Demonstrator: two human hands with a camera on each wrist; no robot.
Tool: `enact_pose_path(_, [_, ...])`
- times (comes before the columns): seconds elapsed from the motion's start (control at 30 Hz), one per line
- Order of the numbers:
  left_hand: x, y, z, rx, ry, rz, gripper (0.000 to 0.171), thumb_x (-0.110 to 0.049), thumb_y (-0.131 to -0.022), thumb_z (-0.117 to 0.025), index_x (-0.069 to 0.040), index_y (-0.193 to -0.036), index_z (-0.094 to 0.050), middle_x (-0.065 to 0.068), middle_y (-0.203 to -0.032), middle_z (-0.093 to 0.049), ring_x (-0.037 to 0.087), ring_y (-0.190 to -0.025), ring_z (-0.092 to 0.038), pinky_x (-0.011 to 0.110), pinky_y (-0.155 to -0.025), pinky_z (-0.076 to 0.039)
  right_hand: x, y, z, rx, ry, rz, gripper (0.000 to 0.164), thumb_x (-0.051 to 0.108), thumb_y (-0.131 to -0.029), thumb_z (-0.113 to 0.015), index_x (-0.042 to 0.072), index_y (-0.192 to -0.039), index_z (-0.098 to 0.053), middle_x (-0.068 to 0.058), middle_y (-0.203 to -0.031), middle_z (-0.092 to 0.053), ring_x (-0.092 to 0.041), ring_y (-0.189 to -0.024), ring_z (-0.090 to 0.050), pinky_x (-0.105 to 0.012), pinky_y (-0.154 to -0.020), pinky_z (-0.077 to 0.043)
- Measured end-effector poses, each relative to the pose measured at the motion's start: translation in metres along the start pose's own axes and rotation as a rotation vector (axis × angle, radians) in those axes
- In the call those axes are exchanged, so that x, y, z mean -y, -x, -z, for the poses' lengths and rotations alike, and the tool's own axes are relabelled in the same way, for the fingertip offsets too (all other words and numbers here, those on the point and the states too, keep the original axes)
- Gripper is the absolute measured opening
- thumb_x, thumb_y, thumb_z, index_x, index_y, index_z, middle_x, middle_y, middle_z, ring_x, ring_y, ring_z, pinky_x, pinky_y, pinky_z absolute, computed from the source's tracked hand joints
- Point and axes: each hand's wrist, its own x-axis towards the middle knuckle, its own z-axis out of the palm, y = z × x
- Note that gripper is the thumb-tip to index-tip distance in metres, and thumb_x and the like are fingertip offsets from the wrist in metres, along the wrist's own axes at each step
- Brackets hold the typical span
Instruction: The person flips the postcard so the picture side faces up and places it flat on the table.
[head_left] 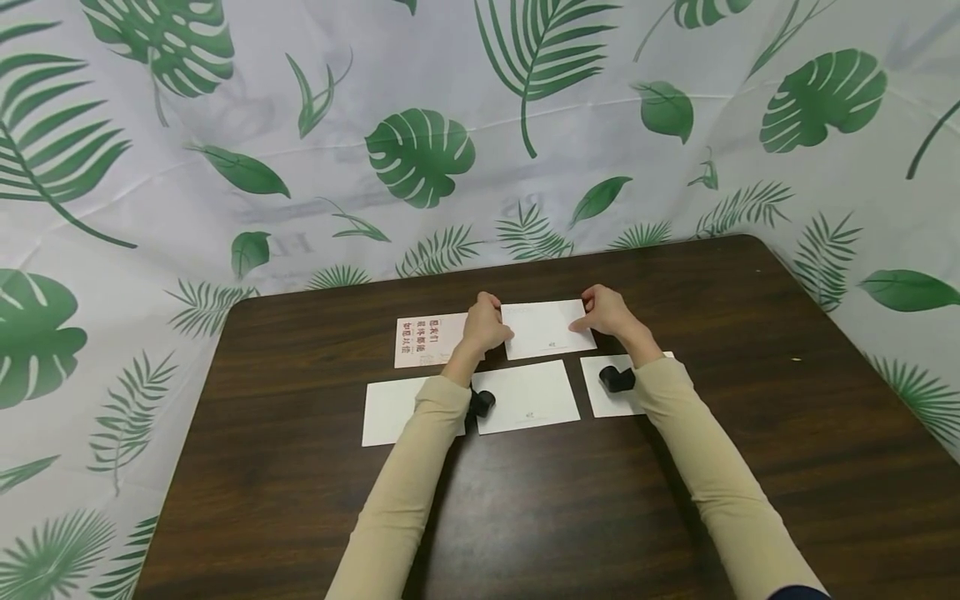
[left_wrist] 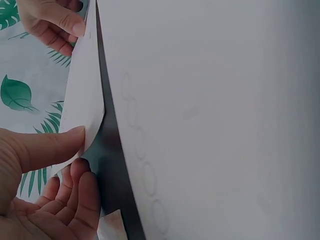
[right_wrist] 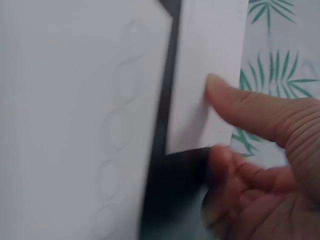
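Note:
Both hands hold a white postcard over the back row on the table, one at each short side. My left hand pinches its left corner, thumb on top and fingers below; in the left wrist view the postcard bends slightly there. My right hand pinches the right side between thumb and fingers. Left of it lies a postcard with red characters, partly behind my left hand. White postcards lie in front: a left one, a middle one, and a right one partly under my right forearm.
The dark wooden table ends at a back edge against a white cloth printed with green leaves. A small black camera sits at the left wrist, another black camera at the right wrist.

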Motion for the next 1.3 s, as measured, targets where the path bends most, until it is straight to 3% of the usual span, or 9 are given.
enact_pose_path(0.3, [0.003, 0.001, -0.001, -0.011, 0.016, -0.020, 0.033, 0.003, -0.075, -0.070, 0.001, -0.100, -0.049, 0.007, -0.083, -0.050, 0.019, -0.075, -0.045, 0.026, -0.062, -0.040, 0.000, 0.006, 0.008, 0.043, 0.052, -0.039, 0.026, 0.016, -0.078, -0.075, 0.000, -0.085, -0.056, -0.007, -0.070, -0.053, -0.019, -0.064, -0.049, -0.030, -0.058, -0.039])
enact_pose_path(0.47, [0.003, 0.003, 0.003, 0.006, 0.028, -0.059, 0.030, 0.003, -0.076, -0.070, -0.002, -0.093, -0.046, 0.006, -0.080, -0.048, 0.018, -0.073, -0.044, 0.025, -0.061, -0.038, -0.006, 0.009, 0.013, 0.084, -0.024, 0.024, 0.023, 0.007, -0.080, -0.071, -0.002, -0.090, -0.053, -0.005, -0.066, -0.053, -0.017, -0.060, -0.050, -0.028, -0.058, -0.040])
enact_pose_path(0.63, [0.003, 0.007, 0.009, 0.054, 0.069, -0.070, 0.023, 0.000, -0.079, -0.070, -0.001, -0.086, -0.048, 0.004, -0.072, -0.048, 0.016, -0.059, -0.053, 0.023, -0.056, -0.047, -0.012, 0.010, 0.015, 0.094, -0.124, 0.077, 0.019, 0.006, -0.083, -0.068, -0.005, -0.091, -0.053, -0.005, -0.068, -0.052, -0.017, -0.061, -0.049, -0.026, -0.055, -0.042])
enact_pose_path(0.87, [0.004, 0.011, 0.016, 0.082, 0.113, -0.103, 0.019, -0.003, -0.083, -0.068, -0.002, -0.073, -0.051, 0.002, -0.058, -0.049, 0.018, -0.055, -0.060, 0.027, -0.055, -0.052, -0.017, 0.012, 0.017, 0.026, -0.226, 0.101, 0.018, 0.008, -0.086, -0.066, -0.007, -0.094, -0.060, -0.007, -0.073, -0.058, -0.015, -0.061, -0.054, -0.024, -0.056, -0.048])
enact_pose_path(1.03, [0.005, 0.010, 0.019, 0.084, 0.225, -0.114, 0.013, -0.003, -0.085, -0.067, -0.001, -0.079, -0.055, 0.006, -0.064, -0.055, 0.016, -0.055, -0.058, 0.030, -0.058, -0.054, -0.017, 0.016, 0.021, -0.032, -0.278, 0.119, 0.020, 0.010, -0.086, -0.067, -0.007, -0.096, -0.062, -0.008, -0.079, -0.061, -0.017, -0.068, -0.056, -0.025, -0.060, -0.050])
enact_pose_path(1.17, [0.006, 0.010, 0.021, 0.080, 0.308, -0.084, 0.009, -0.006, -0.086, -0.067, 0.002, -0.084, -0.062, 0.011, -0.070, -0.063, 0.016, -0.059, -0.061, 0.030, -0.060, -0.055, -0.018, 0.019, 0.024, -0.035, -0.324, 0.127, 0.022, 0.014, -0.087, -0.068, -0.005, -0.093, -0.060, -0.006, -0.076, -0.060, -0.016, -0.068, -0.056, -0.025, -0.061, -0.050])
enact_pose_path(1.3, [0.008, 0.010, 0.020, 0.057, 0.361, -0.074, 0.012, -0.007, -0.086, -0.068, 0.004, -0.091, -0.068, 0.015, -0.077, -0.067, 0.018, -0.064, -0.064, 0.028, -0.063, -0.055, -0.020, 0.021, 0.025, -0.013, -0.441, 0.145, 0.024, 0.014, -0.088, -0.067, -0.008, -0.095, -0.061, -0.002, -0.073, -0.064, -0.013, -0.064, -0.062, -0.024, -0.060, -0.053])
